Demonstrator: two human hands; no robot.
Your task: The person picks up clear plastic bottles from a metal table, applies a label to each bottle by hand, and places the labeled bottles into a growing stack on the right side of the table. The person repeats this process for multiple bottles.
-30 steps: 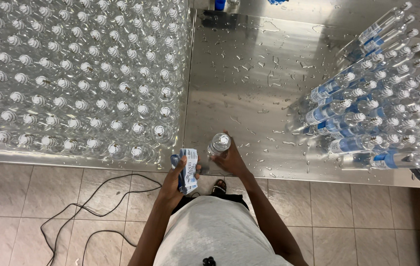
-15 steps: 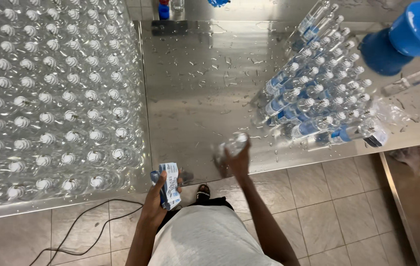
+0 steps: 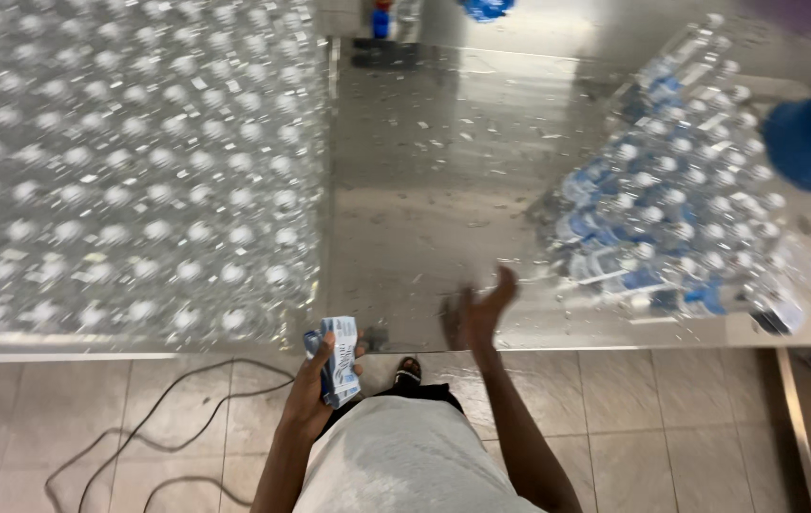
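Right fingers (image 3: 503, 283) spread, empty | left hand (image 3: 315, 385) gripped labels (image 3: 340, 359) | bottles (image 3: 671, 204) lay upper right, nearer right hand (image 3: 475, 316)

Blue-and-white label stack (image 3: 339, 359), clear white-capped bottles (image 3: 130, 171), blue-labelled bottles (image 3: 662, 209), silver steel table (image 3: 434, 180), beige tiled floor (image 3: 671, 427).

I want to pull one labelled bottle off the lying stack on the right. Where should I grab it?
Take the capped neck, coming from the left. The labelled bottles lie on their sides, stacked on the steel table, with white caps facing the empty right hand; their bodies are wedged among neighbours.
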